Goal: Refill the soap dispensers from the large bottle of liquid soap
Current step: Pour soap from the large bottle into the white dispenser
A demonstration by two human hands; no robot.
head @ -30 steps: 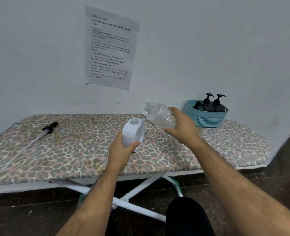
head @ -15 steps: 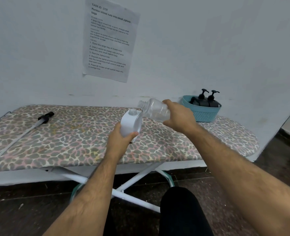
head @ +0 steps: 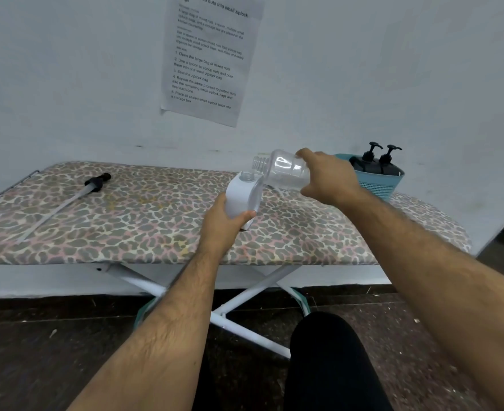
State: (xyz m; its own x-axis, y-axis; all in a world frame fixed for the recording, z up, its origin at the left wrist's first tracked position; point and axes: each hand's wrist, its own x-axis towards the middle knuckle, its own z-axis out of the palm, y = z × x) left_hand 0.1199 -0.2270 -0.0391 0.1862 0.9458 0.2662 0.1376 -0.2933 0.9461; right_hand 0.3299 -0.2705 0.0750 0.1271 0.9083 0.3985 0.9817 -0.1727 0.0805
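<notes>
White dispenser [head: 242, 194] at frame centre, uncapped, gripped low by left hand [head: 224, 223]. Clear bottle [head: 284, 170] tipped just above its opening, gripped by right hand [head: 327, 176]. Risk: narrow neck, slight misalignment, soap spilling onto ironing board [head: 126, 221].

Pale wall [head: 363, 69], dark floor [head: 37, 351], leopard-print ironing board [head: 126, 218].
</notes>
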